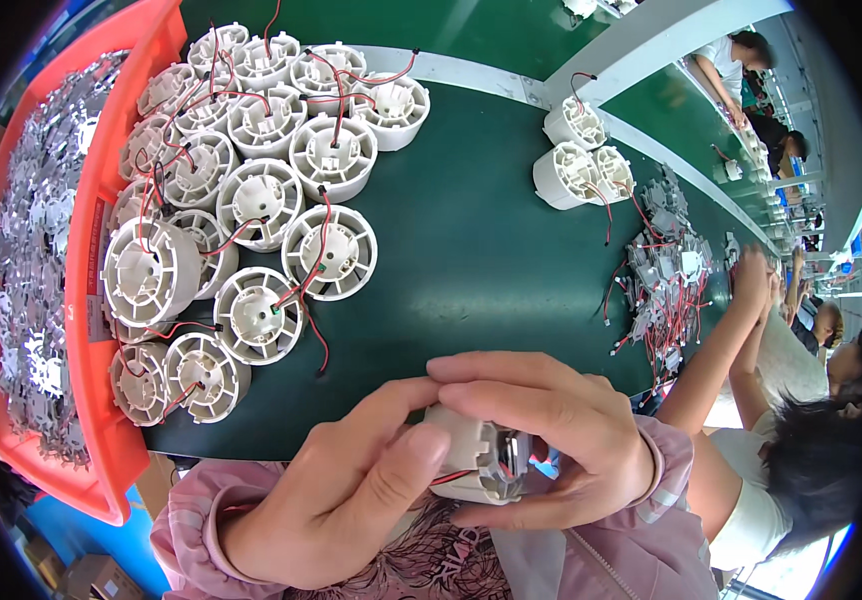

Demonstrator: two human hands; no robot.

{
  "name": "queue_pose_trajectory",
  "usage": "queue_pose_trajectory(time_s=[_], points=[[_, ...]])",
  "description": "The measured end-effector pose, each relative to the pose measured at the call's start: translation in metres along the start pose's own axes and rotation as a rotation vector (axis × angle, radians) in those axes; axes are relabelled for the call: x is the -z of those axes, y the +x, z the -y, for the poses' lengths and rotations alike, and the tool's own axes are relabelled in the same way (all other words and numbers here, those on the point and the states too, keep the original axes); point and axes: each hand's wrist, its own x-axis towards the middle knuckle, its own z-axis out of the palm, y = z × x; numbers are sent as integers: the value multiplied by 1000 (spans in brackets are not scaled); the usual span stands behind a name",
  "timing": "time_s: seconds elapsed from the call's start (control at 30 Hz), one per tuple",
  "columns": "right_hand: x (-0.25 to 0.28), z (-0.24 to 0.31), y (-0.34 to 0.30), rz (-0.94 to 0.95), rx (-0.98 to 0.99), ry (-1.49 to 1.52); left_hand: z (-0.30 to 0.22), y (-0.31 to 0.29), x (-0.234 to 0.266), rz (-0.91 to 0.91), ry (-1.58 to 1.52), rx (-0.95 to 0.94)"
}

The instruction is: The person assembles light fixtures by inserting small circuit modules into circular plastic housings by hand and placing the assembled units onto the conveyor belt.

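Close to my body, at the near edge of the green worktable point(451, 250), both hands are wrapped round a white round plastic housing point(466, 440). My left hand point(336, 490) grips its left side, with the thumb along the front. On the other side my right hand point(571, 420) curves over the top and right, its lower fingers beneath. A shiny metal part shows in the housing's side facing my right palm, and a red wire runs along its lower front. My fingers cover much of it.
Several similar white housings point(261, 200) with red and black wires crowd the table's left. Beside them stands a red bin point(116, 440) of small metal pieces point(41, 260). Three housings point(563, 175) and a pile of wired grey parts point(666, 270) lie right, near a co-worker's arms point(731, 340).
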Motion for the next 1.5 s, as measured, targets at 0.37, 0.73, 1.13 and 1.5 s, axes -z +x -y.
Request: queue_pose_trajectory(time_s=[0.37,0.73,1.13,1.5], points=[[0,5,-2,-92,55,-154,7,-12,-1,-145,-191,-292],[-1,-5,-2,-144,452,-320,22,5,1,-138,466,-578],[8,-9,-1,106,75,320,28,0,18,104,503,-606],[7,-14,-3,184,32,440,13,-2,21,158,595,-635]])
